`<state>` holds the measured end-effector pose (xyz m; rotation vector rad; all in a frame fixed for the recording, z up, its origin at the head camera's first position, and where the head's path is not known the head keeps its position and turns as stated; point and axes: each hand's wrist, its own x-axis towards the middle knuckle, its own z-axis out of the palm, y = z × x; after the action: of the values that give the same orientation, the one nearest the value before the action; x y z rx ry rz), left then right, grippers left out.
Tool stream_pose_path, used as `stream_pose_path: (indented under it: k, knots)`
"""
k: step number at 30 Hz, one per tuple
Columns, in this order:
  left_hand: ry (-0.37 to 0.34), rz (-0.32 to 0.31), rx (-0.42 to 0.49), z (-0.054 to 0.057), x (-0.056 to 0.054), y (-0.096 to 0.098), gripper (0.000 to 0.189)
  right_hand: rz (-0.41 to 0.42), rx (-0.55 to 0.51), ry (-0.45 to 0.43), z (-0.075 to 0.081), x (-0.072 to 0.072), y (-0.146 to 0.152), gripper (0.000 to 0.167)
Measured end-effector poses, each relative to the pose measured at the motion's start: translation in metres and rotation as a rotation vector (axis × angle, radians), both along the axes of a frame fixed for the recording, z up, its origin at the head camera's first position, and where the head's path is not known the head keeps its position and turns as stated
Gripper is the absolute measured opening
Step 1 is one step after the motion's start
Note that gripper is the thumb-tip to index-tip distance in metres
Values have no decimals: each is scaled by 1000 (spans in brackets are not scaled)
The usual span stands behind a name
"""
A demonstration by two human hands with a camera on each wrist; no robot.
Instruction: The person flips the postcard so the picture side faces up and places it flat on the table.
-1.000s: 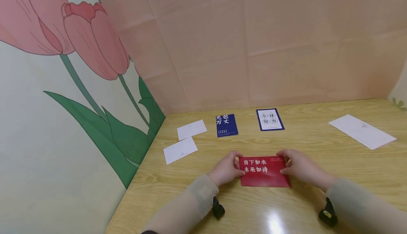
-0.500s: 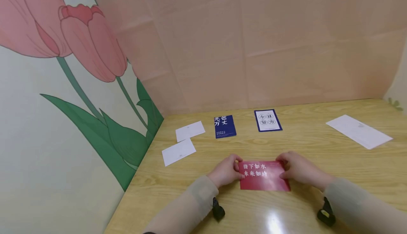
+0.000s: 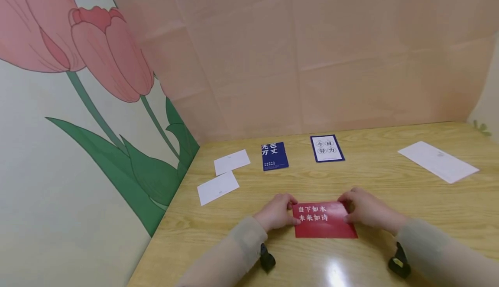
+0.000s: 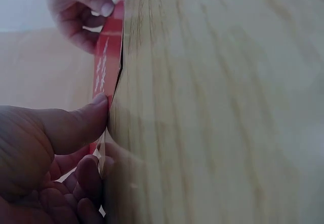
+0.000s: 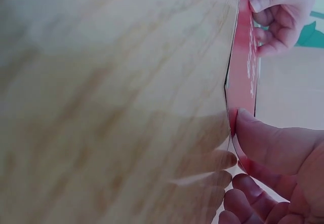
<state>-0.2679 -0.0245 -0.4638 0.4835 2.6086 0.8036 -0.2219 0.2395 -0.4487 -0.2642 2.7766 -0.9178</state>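
Note:
A red card (image 3: 325, 228) with white Chinese characters lies nearly flat, close over the wooden table, its long edge toward me. My left hand (image 3: 276, 212) pinches its left end, thumb on top and fingers curled at the edge. At the opposite end, my right hand (image 3: 368, 209) pinches it the same way. In the left wrist view the card (image 4: 109, 57) appears almost edge-on, slightly bent, with a thumb pressing its face. The right wrist view also shows the card (image 5: 242, 77) edge-on between both hands, near the tabletop.
Behind the hands lie a dark blue card (image 3: 275, 157) and a blue-bordered white card (image 3: 327, 148). Two white cards (image 3: 231, 161) sit at the left, the nearer one (image 3: 218, 188) almost touching the other. A larger white card (image 3: 438, 161) is at the right. Pink sheeting (image 3: 249, 62) backs the table (image 3: 249, 274).
Both hands have brought the red card slightly toward me and lower, keeping their grip at its ends. The glare on its face has shifted. The head view has turned a little.

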Motion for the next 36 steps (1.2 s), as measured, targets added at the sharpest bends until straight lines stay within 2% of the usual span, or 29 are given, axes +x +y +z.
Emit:
stream_pose_path:
  k: [16, 21, 24, 26, 30, 36]
  knots:
    - [23, -18, -18, -2, -2, -1, 43, -17, 31, -30, 0, -1, -1, 50]
    - [18, -23, -12, -4, -2, -1, 42, 5, 56, 26, 1, 0, -3, 47]
    - [8, -24, -7, -3, -2, -1, 41, 47, 58, 100, 1, 2, -4, 41]
    - [5, -24, -6, -3, -2, -1, 41, 79, 40, 121, 2, 2, -5, 35]
    - [-4, -24, 1, -4, -2, -2, 41, 194, 20, 117, 7, 4, -5, 29]
    - [1, -43, 21, -4, -2, -3, 38, 406, 68, 71, 13, 9, -2, 27]
